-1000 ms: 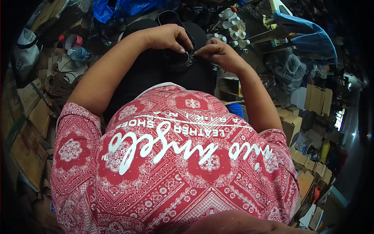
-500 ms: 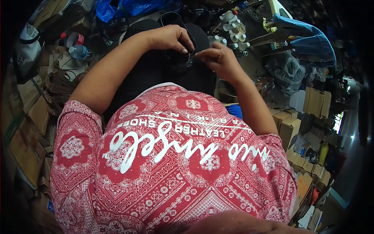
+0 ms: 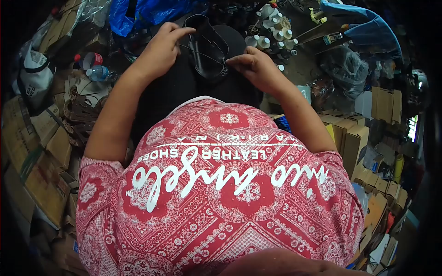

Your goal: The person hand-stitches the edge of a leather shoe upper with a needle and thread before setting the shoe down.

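A black shoe upper (image 3: 209,69) with an open top lies on dark-clothed legs. My left hand (image 3: 163,50) is to its left, raised off it, with the index finger extended and the other fingers curled round a thin thread (image 3: 199,52). That thread runs taut across the opening to stitches at the right edge. There, my right hand (image 3: 258,69) pinches at the rim with thumb and index finger; whether it holds a needle or just the edge is too small to tell.
Blue plastic (image 3: 152,16) lies at the top left. White-capped bottles (image 3: 276,27) stand beyond my right hand. A light blue cloth (image 3: 368,30) and a grey plastic bag (image 3: 345,66) are at the right. Cardboard boxes (image 3: 354,138) line both sides.
My left hand has moved left, away from the shoe upper, and the thread now stretches between them. My right hand stays near the right edge. The view has shifted slightly.
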{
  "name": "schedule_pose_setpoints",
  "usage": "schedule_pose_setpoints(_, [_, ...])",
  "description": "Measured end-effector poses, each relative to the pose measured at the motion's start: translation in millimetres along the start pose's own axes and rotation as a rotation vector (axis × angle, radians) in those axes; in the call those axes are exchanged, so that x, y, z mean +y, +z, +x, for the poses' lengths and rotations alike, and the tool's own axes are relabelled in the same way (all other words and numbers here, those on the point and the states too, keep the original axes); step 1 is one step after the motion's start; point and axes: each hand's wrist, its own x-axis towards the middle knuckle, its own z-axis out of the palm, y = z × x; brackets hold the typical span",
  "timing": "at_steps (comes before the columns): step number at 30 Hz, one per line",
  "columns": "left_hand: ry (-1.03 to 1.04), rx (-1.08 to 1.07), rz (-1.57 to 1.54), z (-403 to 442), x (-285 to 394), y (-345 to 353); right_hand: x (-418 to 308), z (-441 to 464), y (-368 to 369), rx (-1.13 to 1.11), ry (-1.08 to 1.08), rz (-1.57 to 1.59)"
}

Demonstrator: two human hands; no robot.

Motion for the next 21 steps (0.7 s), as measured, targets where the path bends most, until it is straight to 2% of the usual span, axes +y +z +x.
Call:
schedule_pose_setpoints(1, [0.0, -0.006, 0.005, -8, 9, -3, -4, -4, 3, 0.027, 0.01, -0.062])
schedule_pose_setpoints(3, [-0.129, -0.04, -0.173, -21, 26, -2, -8, -10, 6, 0.051, 0.026, -0.122])
schedule_pose_setpoints(5, [-0.089, 0.0, -0.269, -28, 28, 7, -12, -13, 9, 0.072, 0.043, -0.219])
schedule_pose_setpoints(7, [0.08, 0.044, -0.142, -33, 32, 14, -13, -20, 15, 0.115, 0.001, -0.287])
schedule_pose_setpoints(9, [0.037, 0.068, -0.127, -34, 35, 21, -13, -25, 21, 0.158, -0.047, -0.361])
schedule_pose_setpoints(12, [0.227, 0.101, 0.319, -34, 29, 28, -11, -30, 26, 0.21, -0.032, -0.365])
schedule_pose_setpoints(15, [0.215, 0.173, 0.36, -28, 26, 35, 4, -25, 18, 0.158, 0.025, -0.271])
schedule_pose_setpoints(16, [0.217, 0.172, 0.359, -24, 25, 36, 10, -21, 11, 0.078, 0.042, -0.179])
schedule_pose_setpoints(18, [0.211, 0.08, 0.107, -19, 23, 39, 21, -12, 4, -0.044, 0.082, -0.062])
schedule_pose_setpoints(21, [0.216, 0.077, 0.141, -16, 17, 45, 26, 2, -6, -0.085, 0.043, -0.027])
